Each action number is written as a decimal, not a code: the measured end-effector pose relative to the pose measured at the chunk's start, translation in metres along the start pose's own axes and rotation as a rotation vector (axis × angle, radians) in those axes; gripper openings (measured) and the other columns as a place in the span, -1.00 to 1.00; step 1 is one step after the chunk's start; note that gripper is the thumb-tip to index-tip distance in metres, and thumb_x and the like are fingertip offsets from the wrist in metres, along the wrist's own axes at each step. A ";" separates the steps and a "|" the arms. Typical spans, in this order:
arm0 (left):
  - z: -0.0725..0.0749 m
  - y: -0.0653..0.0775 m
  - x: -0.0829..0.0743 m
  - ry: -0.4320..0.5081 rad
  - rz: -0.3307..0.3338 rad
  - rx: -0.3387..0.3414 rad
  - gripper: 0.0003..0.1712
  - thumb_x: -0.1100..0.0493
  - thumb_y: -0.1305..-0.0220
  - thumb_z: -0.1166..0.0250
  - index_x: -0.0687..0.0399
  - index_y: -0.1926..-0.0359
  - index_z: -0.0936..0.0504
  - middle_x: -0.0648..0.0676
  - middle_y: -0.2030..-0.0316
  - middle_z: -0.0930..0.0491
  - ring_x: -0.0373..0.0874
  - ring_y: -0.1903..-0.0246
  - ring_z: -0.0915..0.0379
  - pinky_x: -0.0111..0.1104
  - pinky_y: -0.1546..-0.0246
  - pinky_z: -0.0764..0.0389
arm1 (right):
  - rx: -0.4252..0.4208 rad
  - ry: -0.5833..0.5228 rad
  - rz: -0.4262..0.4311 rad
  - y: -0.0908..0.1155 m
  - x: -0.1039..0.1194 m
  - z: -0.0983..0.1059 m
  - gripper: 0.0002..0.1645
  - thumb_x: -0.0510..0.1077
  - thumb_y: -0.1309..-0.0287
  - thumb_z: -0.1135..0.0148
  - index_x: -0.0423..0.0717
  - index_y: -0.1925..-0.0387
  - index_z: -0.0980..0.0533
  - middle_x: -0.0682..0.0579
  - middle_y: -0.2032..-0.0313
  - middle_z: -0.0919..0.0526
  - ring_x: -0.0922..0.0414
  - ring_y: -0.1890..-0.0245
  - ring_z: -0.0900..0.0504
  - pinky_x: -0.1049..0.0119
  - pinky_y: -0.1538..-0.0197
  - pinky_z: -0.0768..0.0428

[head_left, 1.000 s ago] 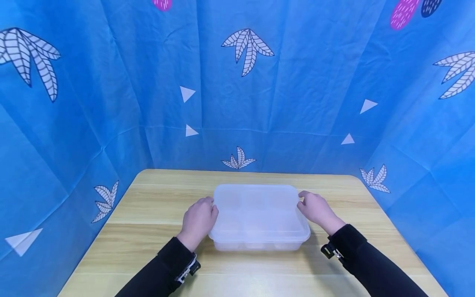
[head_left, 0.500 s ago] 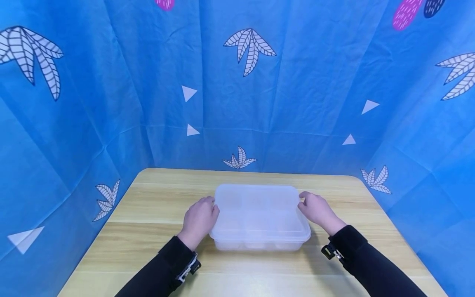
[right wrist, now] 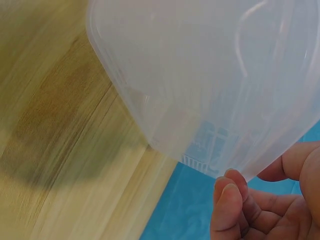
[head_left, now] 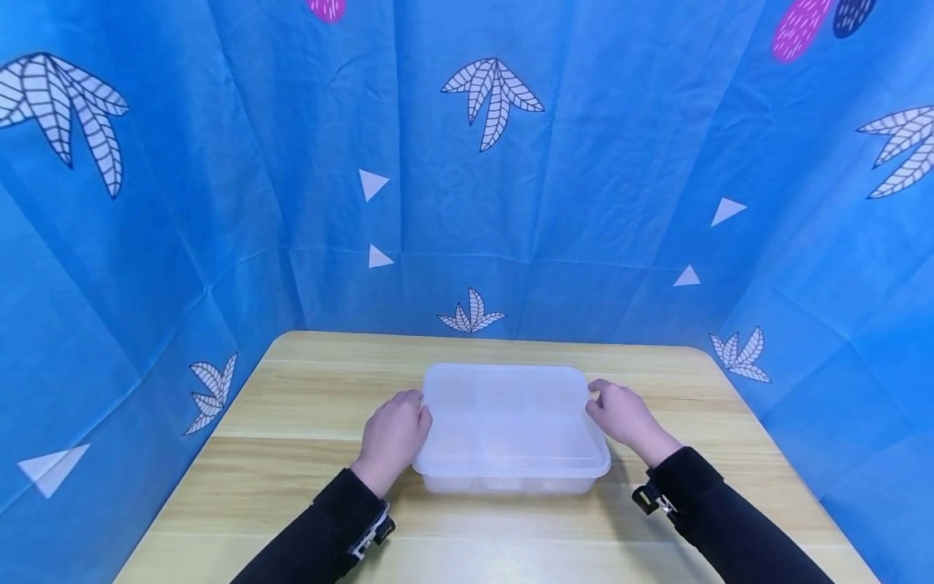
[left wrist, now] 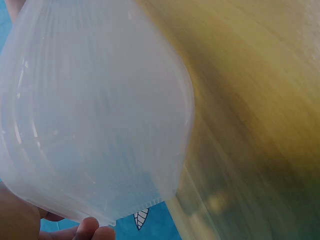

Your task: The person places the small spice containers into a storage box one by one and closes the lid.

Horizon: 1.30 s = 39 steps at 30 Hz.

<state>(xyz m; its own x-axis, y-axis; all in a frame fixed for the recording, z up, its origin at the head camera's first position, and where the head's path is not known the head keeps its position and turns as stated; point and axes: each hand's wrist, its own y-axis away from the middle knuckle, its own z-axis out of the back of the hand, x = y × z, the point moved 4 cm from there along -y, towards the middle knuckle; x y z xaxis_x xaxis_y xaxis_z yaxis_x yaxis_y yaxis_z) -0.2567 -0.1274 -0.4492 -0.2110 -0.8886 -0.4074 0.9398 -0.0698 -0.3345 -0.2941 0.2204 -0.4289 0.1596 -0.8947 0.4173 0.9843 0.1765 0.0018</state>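
Observation:
A translucent white plastic storage box (head_left: 507,485) with a lid (head_left: 511,422) of the same plastic sits on the wooden table in the head view. Faint divisions show through the lid; the contents are too blurred to name. My left hand (head_left: 395,434) grips the box's left end near the rim, its fingertips (left wrist: 86,227) curled at the edge in the left wrist view. At the opposite end, my right hand (head_left: 623,415) holds the rim, fingertips (right wrist: 229,200) bent against the corner and thumb (right wrist: 280,170) along the side. Whether the lid is fully pressed down cannot be told.
The light wooden table (head_left: 306,487) has rounded far corners. A blue patterned curtain (head_left: 467,203) hangs behind it and along both sides. Black sleeves (head_left: 328,527) with small wrist devices (head_left: 375,531) cover both forearms.
The whole head view has shifted very slightly. Both hands keep their hold at the two ends of the box, which shows no clear movement on the table.

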 end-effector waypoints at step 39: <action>-0.002 0.005 0.000 0.007 -0.012 -0.025 -0.59 0.11 -0.38 -0.21 0.38 -0.03 -0.64 0.27 0.08 -0.67 0.10 0.18 -0.65 -0.09 0.24 -0.68 | -0.007 -0.055 0.000 0.002 -0.005 0.000 -0.51 -0.21 -0.32 -0.04 -0.47 -0.17 -0.44 -0.07 0.36 -0.63 0.12 0.47 -0.54 0.20 0.38 -0.52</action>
<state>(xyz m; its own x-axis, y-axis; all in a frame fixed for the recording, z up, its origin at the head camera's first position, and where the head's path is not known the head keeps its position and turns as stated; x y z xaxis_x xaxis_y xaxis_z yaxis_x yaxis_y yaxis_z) -0.2527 -0.1265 -0.4525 -0.2246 -0.8844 -0.4092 0.9302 -0.0695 -0.3604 -0.2929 0.2253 -0.4314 0.1552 -0.8709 0.4664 0.9849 0.1733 -0.0042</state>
